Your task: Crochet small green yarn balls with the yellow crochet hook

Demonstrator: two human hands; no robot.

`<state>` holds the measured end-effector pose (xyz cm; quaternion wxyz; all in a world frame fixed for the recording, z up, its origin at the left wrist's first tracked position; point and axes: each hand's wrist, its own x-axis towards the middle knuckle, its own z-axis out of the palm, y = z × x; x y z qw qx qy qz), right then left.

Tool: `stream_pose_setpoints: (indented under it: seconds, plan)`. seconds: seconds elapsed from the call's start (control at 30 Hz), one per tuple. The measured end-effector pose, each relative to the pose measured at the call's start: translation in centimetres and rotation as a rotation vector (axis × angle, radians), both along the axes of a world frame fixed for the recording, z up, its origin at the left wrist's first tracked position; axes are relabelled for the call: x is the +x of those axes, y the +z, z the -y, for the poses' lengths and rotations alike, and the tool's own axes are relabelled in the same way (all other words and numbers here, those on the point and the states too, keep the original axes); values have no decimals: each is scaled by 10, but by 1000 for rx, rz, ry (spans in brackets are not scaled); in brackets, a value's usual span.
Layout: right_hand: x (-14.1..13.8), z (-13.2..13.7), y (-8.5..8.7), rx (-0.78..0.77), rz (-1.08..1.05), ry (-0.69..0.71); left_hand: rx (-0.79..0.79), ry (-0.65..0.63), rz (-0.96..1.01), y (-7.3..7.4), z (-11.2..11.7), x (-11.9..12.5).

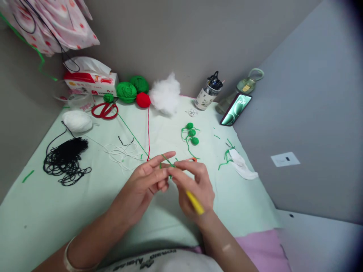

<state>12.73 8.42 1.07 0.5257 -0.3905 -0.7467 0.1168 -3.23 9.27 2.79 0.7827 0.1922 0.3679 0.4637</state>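
My left hand [144,181] pinches green yarn [167,160] between thumb and fingers, its index finger stretched out with a loop of the yarn over it. Meeting it fingertip to fingertip, my right hand [197,185] grips a crochet hook with a yellow handle [195,203]; the hook's tip is hidden among the fingers. A green strand [132,133] runs from the back left to the left hand. Just beyond the right hand lies a small orange item [194,159], partly covered. Farther back are three small green crocheted balls [192,133] with loose yarn tails.
Red-handled scissors [104,111], green yarn balls [126,92], a red yarn ball [143,100] and white stuffing [166,94] sit at the back. Black cord [66,158] and white yarn [77,121] lie left. A phone [236,109] leans against a bottle [246,86] near the right wall.
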Motion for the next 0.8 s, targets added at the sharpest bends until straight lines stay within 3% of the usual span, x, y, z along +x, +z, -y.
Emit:
stream_pose_setpoints:
  seconds: [0.13, 0.27, 0.37, 0.43, 0.5, 0.57, 0.67, 0.73, 0.8]
  plan:
    - [0, -8, 6, -325, -494, 104, -16, 19, 10, 2, -4, -3]
    - [-4, -13, 7, -466, -606, 198, 112, 7, -93, 0, -1, 0]
    - [-7, -11, 3, -391, -477, 150, 151, 60, -165, -2, 2, 4]
    - [-7, -7, 1, -237, -263, 77, 122, 101, -151, -3, 2, 6]
    - [-5, -5, 0, -65, -54, 18, 48, 73, -50, -4, 1, 6]
    - [-2, -5, 1, -13, -21, 1, -34, 14, 75, -6, -2, 5]
    - [3, -10, 4, -211, -328, 39, -86, 29, 122, -7, -6, 2]
    - [4, -14, 5, -393, -556, 117, -52, 70, 72, -7, -7, 1]
    - [3, -16, 4, -501, -648, 208, 5, 67, 20, -5, -6, 3]
